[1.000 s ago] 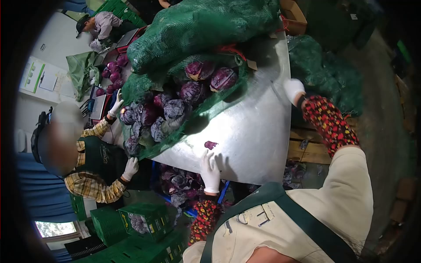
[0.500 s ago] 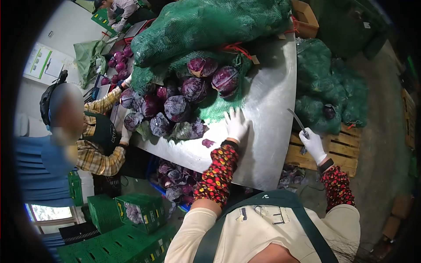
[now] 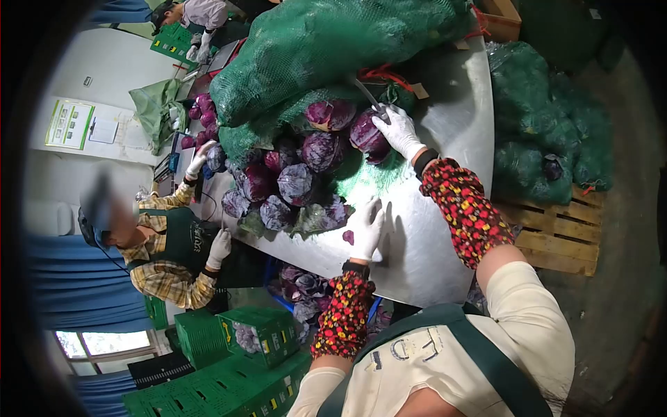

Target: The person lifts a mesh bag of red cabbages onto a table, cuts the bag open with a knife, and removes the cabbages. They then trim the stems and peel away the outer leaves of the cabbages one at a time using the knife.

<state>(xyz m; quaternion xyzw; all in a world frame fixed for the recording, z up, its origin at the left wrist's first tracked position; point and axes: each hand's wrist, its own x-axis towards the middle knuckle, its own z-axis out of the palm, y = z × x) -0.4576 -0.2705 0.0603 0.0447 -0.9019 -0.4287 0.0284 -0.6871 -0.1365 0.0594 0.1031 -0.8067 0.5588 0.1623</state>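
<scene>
My gloved right hand grips a knife with a curved blade, which points up and left. It is right at a red cabbage on the far side of the pile. My gloved left hand is open above the near part of the metal table, holding nothing. Beside its fingers lies a small purple leaf scrap. Several more red cabbages are heaped to the left, some spilling from a green net sack. Loose outer leaves lie at the heap's near edge.
A full green net sack lies across the far table. On the left, a co-worker stands by the heap; another person is at the far left. Net sacks rest on a wooden pallet at right. Green crates stand lower left.
My right hand has swung the knife from beyond the table's right edge to the cabbage. My left hand has lifted off its flat place on the table. The co-worker's hands have moved.
</scene>
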